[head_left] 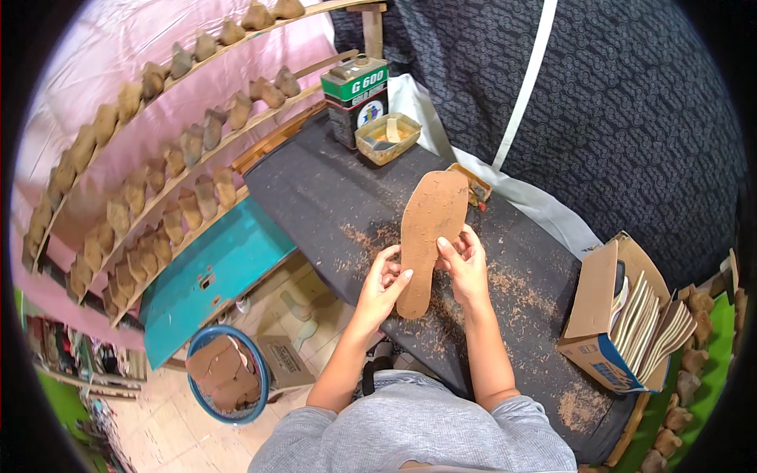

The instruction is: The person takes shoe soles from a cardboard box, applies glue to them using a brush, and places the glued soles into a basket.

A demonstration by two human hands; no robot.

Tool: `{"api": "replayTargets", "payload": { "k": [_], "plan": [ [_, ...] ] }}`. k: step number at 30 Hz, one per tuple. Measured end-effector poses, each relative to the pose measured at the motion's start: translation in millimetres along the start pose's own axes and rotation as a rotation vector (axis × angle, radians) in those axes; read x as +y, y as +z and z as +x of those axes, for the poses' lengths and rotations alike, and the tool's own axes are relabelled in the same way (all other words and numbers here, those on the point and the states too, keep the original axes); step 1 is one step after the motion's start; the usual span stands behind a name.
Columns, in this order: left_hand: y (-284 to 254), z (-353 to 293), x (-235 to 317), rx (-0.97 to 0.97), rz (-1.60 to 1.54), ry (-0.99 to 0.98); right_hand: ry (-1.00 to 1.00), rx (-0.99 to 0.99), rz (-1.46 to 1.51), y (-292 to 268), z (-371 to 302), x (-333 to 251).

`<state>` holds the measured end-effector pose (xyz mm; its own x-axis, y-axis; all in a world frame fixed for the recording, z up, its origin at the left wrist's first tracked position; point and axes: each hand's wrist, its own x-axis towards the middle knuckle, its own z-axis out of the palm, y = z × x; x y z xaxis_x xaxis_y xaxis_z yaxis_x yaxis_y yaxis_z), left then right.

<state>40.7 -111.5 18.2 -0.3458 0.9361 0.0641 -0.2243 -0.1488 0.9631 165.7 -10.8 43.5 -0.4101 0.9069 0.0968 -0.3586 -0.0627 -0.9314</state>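
Note:
A brown shoe insole is held up over the dark table, its wide toe end pointing away from me and its narrow heel towards me. My left hand grips its left edge near the heel, thumb on the upper face. On the opposite edge, around the middle, my right hand holds it with the thumb on top and the fingers behind. Small dark specks or nicks mark the insole's face. Brown shavings lie scattered on the table beneath and around my hands.
A green and black metal can and a crusted tub stand at the table's far end. At right is a cardboard box of pale insole-shaped pieces. Shoe lasts line the left shelves. A blue basin holds brown sheets on the floor.

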Motion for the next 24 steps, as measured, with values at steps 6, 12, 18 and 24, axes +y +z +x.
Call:
{"api": "replayTargets", "payload": {
  "k": [6,12,18,24],
  "plan": [
    [3,-59,-6,0.126,0.052,0.037,0.019,-0.089,-0.006,4,-43,-2],
    [0,-118,-16,0.242,0.089,0.037,0.038,-0.195,0.027,14,-82,9],
    [-11,-168,-18,0.393,0.107,0.077,0.093,-0.312,0.064,36,-113,22],
    [-37,-212,-20,0.524,0.123,0.121,0.120,-0.427,0.117,77,-141,34]
  ]
}}
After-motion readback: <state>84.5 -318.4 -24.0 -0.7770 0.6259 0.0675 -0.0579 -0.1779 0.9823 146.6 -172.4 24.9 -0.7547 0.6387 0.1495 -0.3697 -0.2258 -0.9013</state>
